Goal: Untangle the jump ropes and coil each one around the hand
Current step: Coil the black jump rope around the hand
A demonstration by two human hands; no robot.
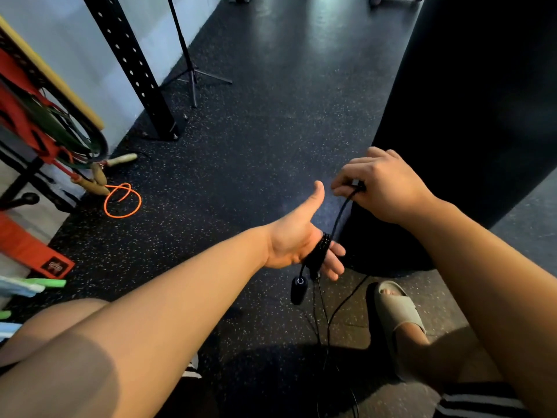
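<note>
the left hand (pixel 297 242) is held out flat, fingers straight and thumb up, with several turns of the black rope (pixel 319 251) wound across its palm and fingers. one handle (pixel 299 291) dangles just below that hand. the right hand (pixel 382 188), above and to the right, pinches the rope between thumb and curled fingers. the strand runs taut from the pinch down to the turns. the slack tail drops past the left hand to the floor (pixel 256 131) near the foot.

the step in hand looks like winding. to do it well, the right hand should carry each turn round the back of the left hand and lay it beside the last one, not over it, under light, even tension. the pinch should let rope slide through, so any twist runs out toward the free end. the orange rope (pixel 122 200) lies on the floor well to the left, not yet coiled.
</note>
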